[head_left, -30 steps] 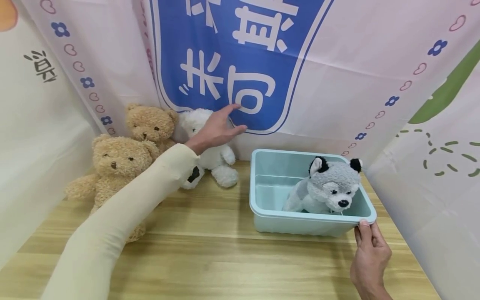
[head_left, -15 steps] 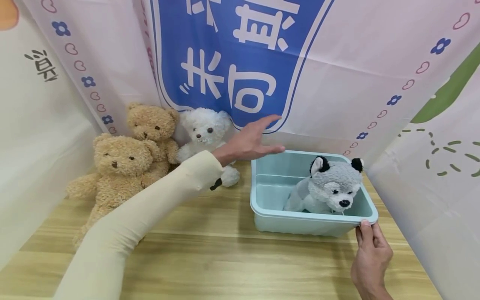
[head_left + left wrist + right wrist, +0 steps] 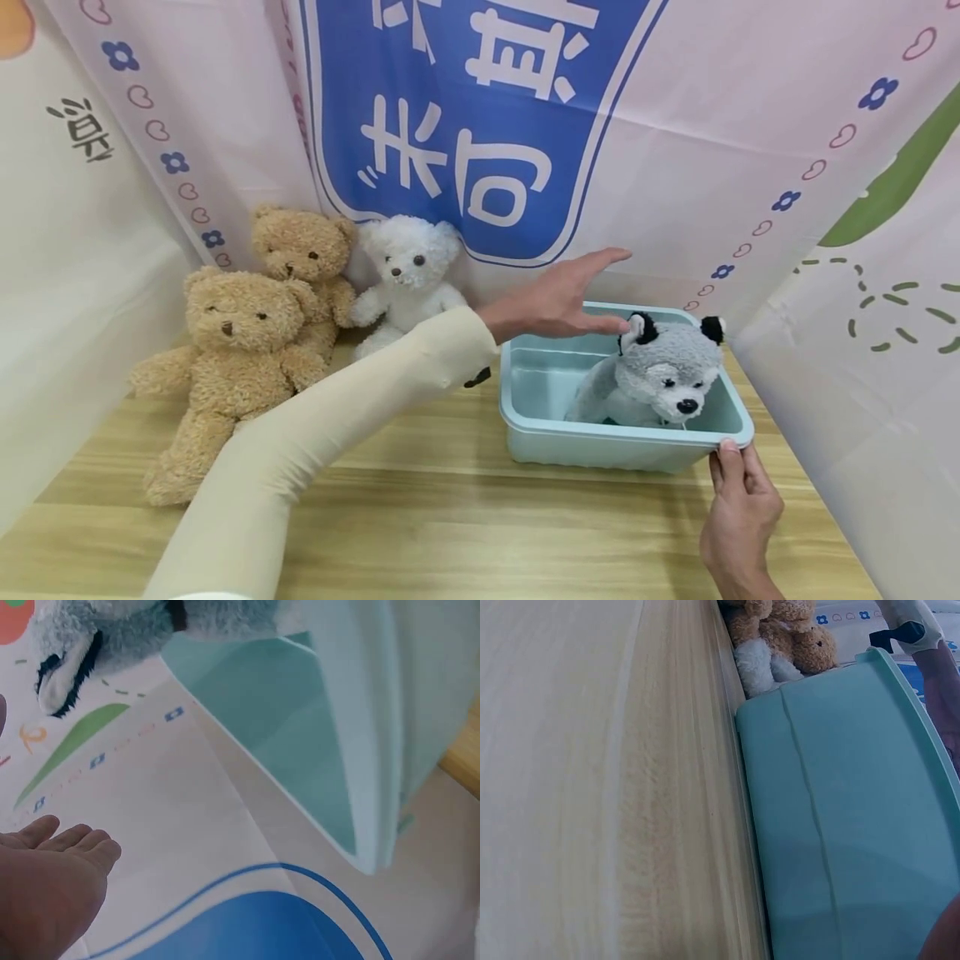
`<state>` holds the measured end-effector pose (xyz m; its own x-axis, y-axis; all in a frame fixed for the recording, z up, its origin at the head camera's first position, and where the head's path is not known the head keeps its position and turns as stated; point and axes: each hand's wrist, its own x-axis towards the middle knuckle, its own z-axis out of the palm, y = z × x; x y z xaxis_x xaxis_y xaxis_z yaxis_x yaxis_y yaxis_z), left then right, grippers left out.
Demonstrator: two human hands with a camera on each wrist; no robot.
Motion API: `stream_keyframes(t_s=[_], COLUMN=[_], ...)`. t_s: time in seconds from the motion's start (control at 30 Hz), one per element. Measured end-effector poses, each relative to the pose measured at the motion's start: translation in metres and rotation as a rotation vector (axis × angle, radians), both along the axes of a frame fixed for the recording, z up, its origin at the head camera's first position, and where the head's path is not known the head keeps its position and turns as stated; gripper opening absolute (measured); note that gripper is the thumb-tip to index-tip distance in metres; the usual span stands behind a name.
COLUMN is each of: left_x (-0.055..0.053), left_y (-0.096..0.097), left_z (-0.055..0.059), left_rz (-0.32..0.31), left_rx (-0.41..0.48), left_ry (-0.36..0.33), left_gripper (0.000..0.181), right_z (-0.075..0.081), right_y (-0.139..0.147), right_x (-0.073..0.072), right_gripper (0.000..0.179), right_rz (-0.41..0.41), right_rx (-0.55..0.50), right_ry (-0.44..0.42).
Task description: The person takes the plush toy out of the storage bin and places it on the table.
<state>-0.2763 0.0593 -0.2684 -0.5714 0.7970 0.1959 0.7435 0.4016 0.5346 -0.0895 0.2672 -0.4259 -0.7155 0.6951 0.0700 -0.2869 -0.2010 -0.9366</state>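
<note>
A grey-and-white plush husky (image 3: 670,367) with black ears sits in a pale teal plastic bin (image 3: 600,450). My left hand (image 3: 558,298) is over the bin's back left part, fingers extended, thumb tip by the husky's left-side ear. Nothing is in that hand. In the left wrist view my left hand (image 3: 60,877) has its fingers stretched out, with the husky (image 3: 135,637) above it and the bin (image 3: 367,750) to the right. My right hand (image 3: 742,512) pinches the bin's front right corner at the rim, thumb on the near side; some of its fingers are hidden.
Two tan teddy bears (image 3: 243,358) sit on the left side of the wooden table (image 3: 450,533). Beside them, against the back cloth (image 3: 675,208), is a white plush bear (image 3: 408,258), partly covered by my left sleeve. Printed cloth walls also stand on both sides.
My left hand has travelled right, from in front of the white bear to above the bin near the husky. My right hand, the bin and the plush toys have stayed put.
</note>
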Motion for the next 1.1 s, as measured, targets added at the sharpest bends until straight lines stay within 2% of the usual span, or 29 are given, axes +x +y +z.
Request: stream_keyframes(t_s=[0.23, 0.43, 0.7, 0.93, 1.1], left_x=[0.008, 0.013, 0.020, 0.023, 0.025], left_y=[0.013, 0.024, 0.037, 0.047, 0.054], left_z=[-0.001, -0.006, -0.014, -0.018, -0.020], left_rz=[-0.070, -0.093, -0.164, -0.160, -0.148], left_rx=[-0.016, -0.058, -0.073, -0.128, -0.191], left_ry=[-0.005, 0.005, -0.009, -0.047, -0.029], left_gripper=[0.093, 0.094, 0.093, 0.093, 0.086], right_z=[0.000, 0.001, 0.001, 0.001, 0.001], right_y=[0.000, 0.000, 0.001, -0.001, 0.000], right_x=[0.001, 0.000, 0.001, 0.001, 0.000], right_gripper=[0.054, 0.054, 0.054, 0.055, 0.056], right_rz=[-0.023, -0.010, -0.031, -0.019, -0.030], right_rx=[0.000, -0.006, 0.003, -0.002, -0.001], right_ry=[-0.017, 0.003, -0.005, -0.005, -0.026])
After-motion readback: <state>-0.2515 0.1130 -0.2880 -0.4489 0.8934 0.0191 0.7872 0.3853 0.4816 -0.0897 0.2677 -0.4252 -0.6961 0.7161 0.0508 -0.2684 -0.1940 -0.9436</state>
